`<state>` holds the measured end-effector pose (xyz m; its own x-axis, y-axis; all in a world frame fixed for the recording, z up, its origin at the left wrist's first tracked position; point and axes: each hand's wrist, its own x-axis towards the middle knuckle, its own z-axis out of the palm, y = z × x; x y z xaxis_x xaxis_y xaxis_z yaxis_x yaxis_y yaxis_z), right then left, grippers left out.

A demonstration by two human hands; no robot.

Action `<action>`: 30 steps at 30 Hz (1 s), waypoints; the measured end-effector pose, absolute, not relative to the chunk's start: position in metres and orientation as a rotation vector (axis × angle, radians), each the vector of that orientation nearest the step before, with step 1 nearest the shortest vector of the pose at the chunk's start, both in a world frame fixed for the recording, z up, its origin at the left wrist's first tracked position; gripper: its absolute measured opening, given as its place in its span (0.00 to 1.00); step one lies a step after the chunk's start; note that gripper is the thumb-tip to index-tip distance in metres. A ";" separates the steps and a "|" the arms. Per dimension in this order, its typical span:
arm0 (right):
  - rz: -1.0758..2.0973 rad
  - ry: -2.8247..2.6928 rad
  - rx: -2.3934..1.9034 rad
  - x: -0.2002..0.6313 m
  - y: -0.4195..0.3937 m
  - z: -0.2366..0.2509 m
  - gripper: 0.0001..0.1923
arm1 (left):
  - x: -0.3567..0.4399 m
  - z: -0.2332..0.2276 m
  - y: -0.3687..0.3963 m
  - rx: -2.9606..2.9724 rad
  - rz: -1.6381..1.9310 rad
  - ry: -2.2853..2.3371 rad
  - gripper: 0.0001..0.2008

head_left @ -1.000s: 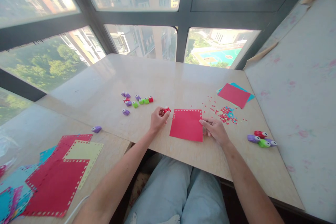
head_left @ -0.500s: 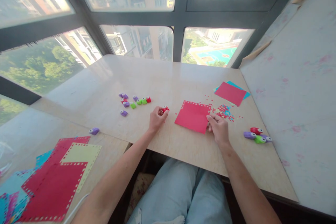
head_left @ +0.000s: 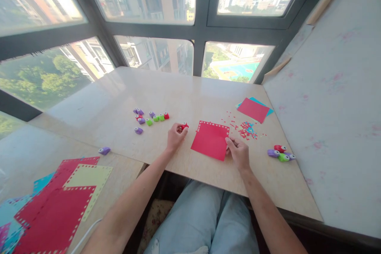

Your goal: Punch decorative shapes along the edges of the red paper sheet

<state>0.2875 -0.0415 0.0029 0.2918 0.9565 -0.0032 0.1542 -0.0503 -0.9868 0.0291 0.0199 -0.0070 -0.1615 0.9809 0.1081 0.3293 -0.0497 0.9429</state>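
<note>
Lying flat on the table (head_left: 184, 95), the red sheet (head_left: 210, 141) sits between both hands, its far edge punched with small holes. Right hand (head_left: 238, 153) pinches the sheet's near right corner, it seems, though the fingers hide the contact. Left hand (head_left: 175, 136) is closed around a small red punch (head_left: 183, 126), just left of the sheet. Red confetti (head_left: 245, 129) lies scattered to the right.

left hand (head_left: 175, 137) gripping red punch (head_left: 183, 126), right hand (head_left: 238, 152) pinching red paper (head_left: 210, 141)
</note>
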 end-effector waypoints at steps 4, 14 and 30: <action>0.916 -1.120 -1.481 0.276 -0.056 0.002 0.17 | 0.028 -0.008 0.021 1.441 1.244 1.552 0.13; 0.766 -1.042 -1.494 0.262 -0.086 0.005 0.17 | 0.026 -0.011 0.018 1.544 1.138 1.494 0.15; 0.826 -1.095 -1.505 0.283 -0.110 -0.013 0.18 | 0.041 0.001 0.007 2.360 0.404 1.509 0.20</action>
